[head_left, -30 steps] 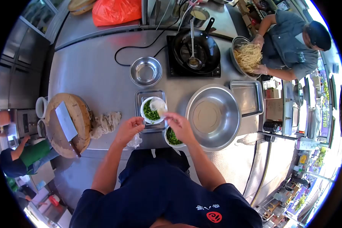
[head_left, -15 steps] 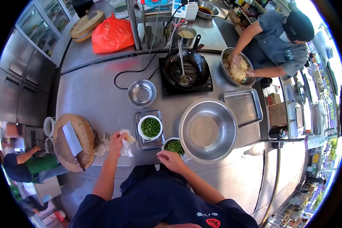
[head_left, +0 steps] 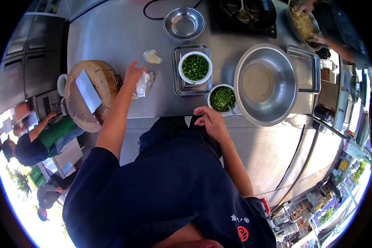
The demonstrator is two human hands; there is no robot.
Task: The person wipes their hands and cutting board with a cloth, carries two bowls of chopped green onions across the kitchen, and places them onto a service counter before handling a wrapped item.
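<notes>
My left hand (head_left: pixel 133 75) is over the steel counter with its fingers apart, beside a crumpled clear plastic bag (head_left: pixel 143 85). Just beyond its fingertips lies a small pale yellowish piece (head_left: pixel 152 56), too unclear to name. My right hand (head_left: pixel 212 123) hovers at the counter's front edge, fingers loosely bent and apart, holding nothing. Nearest to it is a white bowl of chopped greens (head_left: pixel 222 99) with a spoon handle leaning out. Another white bowl of chopped green herbs (head_left: pixel 195 67) stands on a rectangular metal tray (head_left: pixel 177 87).
To the left, a cleaver (head_left: pixel 88 90) lies on a round wooden chopping block (head_left: pixel 79 115). A large steel basin (head_left: pixel 265 84) and a small steel bowl (head_left: pixel 184 24) stand on the counter. At upper right are a wok (head_left: pixel 252 14) and a co-worker's hands in a bowl of noodles (head_left: pixel 304 27).
My left hand has let go of the pale piece, which now lies on the counter. The view has tilted, so the counter sits higher in the picture.
</notes>
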